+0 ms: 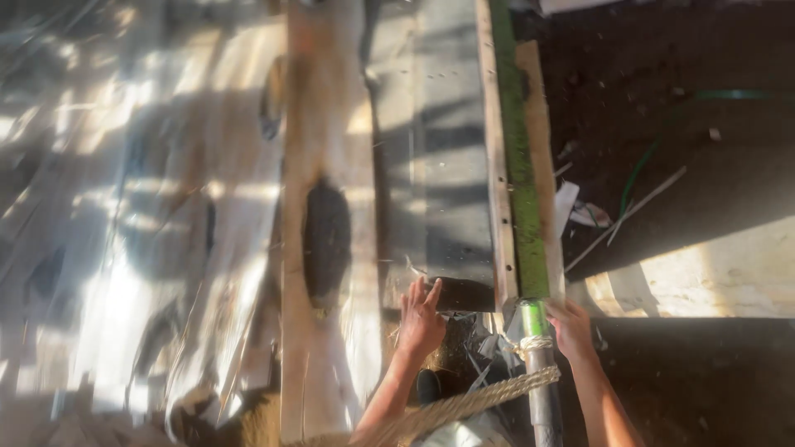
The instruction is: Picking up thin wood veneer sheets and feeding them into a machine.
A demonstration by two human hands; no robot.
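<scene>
left hand [421,319] lies flat, fingers spread, on the near end of a grey metal sheet [451,165] running lengthwise away, while right hand [570,327] grasps a green-tipped pole [537,364] just beside it.

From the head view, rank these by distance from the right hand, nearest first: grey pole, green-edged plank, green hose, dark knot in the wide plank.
1. Grey pole: just left of the right hand, touching or nearly so.
2. Green-edged plank: its near end sits just above the hand.
3. Dark knot: well to the left, past the left hand.
4. Green hose: far up on the dark ground, to the right.
</scene>
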